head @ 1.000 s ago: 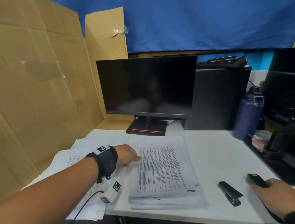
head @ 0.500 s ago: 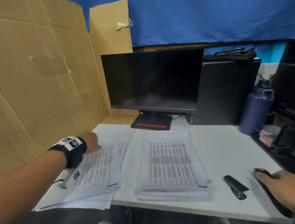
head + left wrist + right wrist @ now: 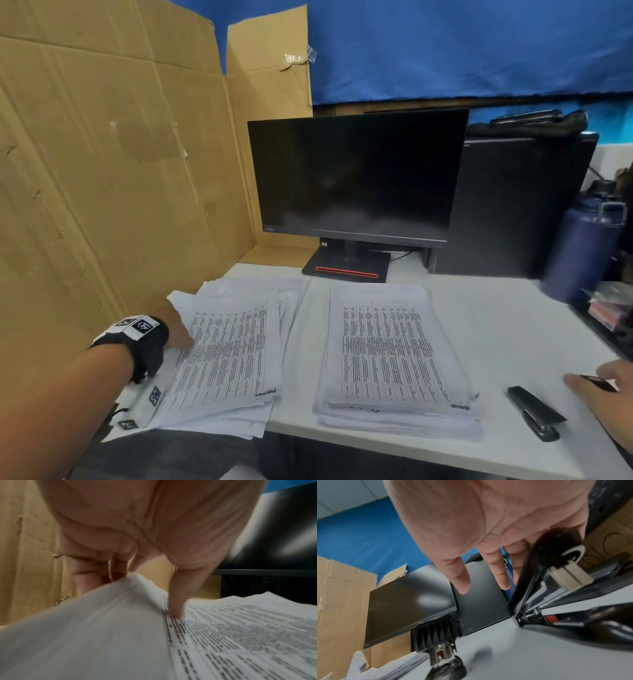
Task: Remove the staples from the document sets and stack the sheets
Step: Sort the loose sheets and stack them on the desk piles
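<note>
Two piles of printed sheets lie on the white table (image 3: 513, 329). The loose left pile (image 3: 233, 356) overhangs the front edge, and the right stack (image 3: 390, 353) is neat. My left hand (image 3: 176, 330) grips the left edge of the left pile's top sheets. Its thumb (image 3: 176, 608) presses on the print and its fingers (image 3: 102, 566) curl under the lifted edge. A black staple remover (image 3: 534, 413) lies at the front right. My right hand (image 3: 582, 387) has straight fingers (image 3: 460, 582) that touch a black and red stapler (image 3: 599, 383) beside it.
A dark monitor (image 3: 356, 174) stands behind the piles, with a black computer case (image 3: 520, 205) to its right. A purple bottle (image 3: 585, 246) and clutter line the right edge. A cardboard wall (image 3: 120, 171) closes off the left side.
My left hand moved from the right stack over to the left pile and took hold of its left edge, lifting it. The right hand stayed by the stapler.
</note>
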The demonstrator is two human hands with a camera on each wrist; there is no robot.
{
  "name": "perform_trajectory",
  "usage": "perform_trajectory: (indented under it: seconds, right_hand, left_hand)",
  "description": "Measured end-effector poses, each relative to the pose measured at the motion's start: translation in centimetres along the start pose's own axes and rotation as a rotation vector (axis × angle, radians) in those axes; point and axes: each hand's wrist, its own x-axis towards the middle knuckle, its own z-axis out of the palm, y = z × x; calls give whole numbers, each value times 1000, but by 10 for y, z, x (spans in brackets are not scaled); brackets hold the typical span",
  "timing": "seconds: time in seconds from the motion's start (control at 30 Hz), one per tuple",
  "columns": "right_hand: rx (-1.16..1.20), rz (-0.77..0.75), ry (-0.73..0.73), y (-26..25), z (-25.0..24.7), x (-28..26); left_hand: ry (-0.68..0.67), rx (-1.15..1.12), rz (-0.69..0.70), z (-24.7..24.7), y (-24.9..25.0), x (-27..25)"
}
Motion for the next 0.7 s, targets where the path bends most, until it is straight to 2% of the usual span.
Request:
perform_trajectory:
  seconds: [0.07, 0.13, 0.2, 0.3, 0.43, 0.5, 0.6, 0.7]
  right_hand:
    - [-62, -52, 95, 31, 24, 31]
    - [-106, -162, 33, 20, 19, 21]
    - [-195, -159, 26, -28, -8, -15]
    - [-162, -152, -26, -110, -39, -76]
    - [-72, -370, -28, -168, -56, -127]
    - [67, -425, -105, -179, -56, -143]
    - [320, -418, -291, -190, -52, -164]
    - [637, -416, -436, -197, -41, -174]
  left_hand:
    - [129, -133, -67, -5, -6, 3]
    - [196, -341, -98, -13, -8, -1]
    - [213, -564, -70, -24, -7, -15]
    - [276, -874, -17, -45, 0, -52]
    - [356, -1187, 196, -89, 10, -114]
    - [354, -1283, 297, -107, 15, -139]
    - [312, -1458, 439, -114, 29, -166]
    - [168, -1564, 513, -101, 57, -183]
